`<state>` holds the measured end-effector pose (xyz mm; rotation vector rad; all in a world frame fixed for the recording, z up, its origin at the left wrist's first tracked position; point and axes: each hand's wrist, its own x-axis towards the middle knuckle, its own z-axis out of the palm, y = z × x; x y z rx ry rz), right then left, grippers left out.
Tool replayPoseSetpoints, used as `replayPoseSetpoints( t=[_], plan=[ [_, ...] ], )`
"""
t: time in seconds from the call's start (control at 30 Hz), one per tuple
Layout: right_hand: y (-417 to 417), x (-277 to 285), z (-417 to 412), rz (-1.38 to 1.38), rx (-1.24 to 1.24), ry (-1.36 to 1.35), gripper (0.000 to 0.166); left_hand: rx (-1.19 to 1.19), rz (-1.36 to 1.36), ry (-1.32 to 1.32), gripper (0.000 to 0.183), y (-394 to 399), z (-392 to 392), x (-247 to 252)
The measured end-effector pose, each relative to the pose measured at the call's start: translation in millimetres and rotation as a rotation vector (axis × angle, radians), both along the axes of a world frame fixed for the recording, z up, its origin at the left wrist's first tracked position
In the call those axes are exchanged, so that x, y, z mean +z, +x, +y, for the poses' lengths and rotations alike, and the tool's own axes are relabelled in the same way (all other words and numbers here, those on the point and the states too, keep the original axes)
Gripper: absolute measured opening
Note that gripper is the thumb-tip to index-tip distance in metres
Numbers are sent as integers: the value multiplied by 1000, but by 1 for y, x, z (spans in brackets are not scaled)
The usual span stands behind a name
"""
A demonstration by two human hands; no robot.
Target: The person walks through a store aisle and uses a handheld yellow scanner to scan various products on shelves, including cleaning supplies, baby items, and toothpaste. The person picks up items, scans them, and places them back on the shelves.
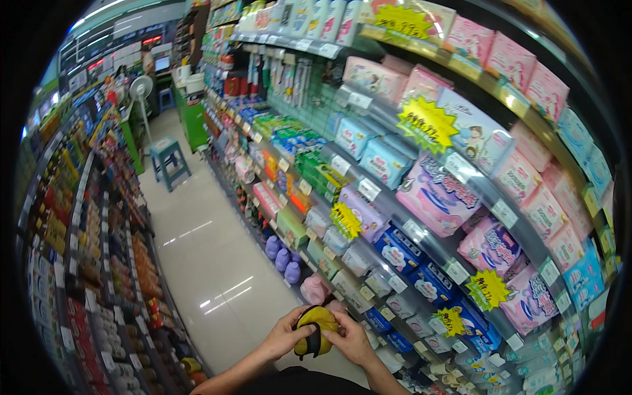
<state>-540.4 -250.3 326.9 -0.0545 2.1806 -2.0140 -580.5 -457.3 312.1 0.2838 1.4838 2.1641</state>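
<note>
Low in the view, close to my body, both hands grip a folded yellow cloth item with black trim and a black band. My left hand holds its left side, the thumb laid across the yellow fabric by the black band. On the other side, my right hand pinches the right edge between thumb and fingers. Exactly what the item is cannot be made out. Just beyond my hands, a pink bottle stands on the bottom shelf.
Shelves of packaged pads rise on my right; shelves of bottles and packets run along my left. Down the tiled aisle stand a blue plastic stool, a white pedestal fan and a green counter. A person is near a monitor.
</note>
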Motion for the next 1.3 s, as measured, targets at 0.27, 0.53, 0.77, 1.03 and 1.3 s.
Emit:
replayPoseSetpoints(
  t=[0.27,0.53,0.77,1.03,1.3],
  plan=[
    [-2,-16,-24,-102,93,66,54,104,-122,-97,59,38,-25,-11],
    [-30,-9,-60,-21,53,87,49,73,-47,-113,54,-3,-61,-17],
    [-69,-1,-98,-41,26,240,49,103,-72,-103,46,-52,-103,-21],
    [-109,-11,-159,-147,68,261,48,81,-143,-140,38,-95,-157,-30],
    [-147,-19,-179,-161,140,309,47,196,-232,-125,31,-121,-181,-46]
  ],
)
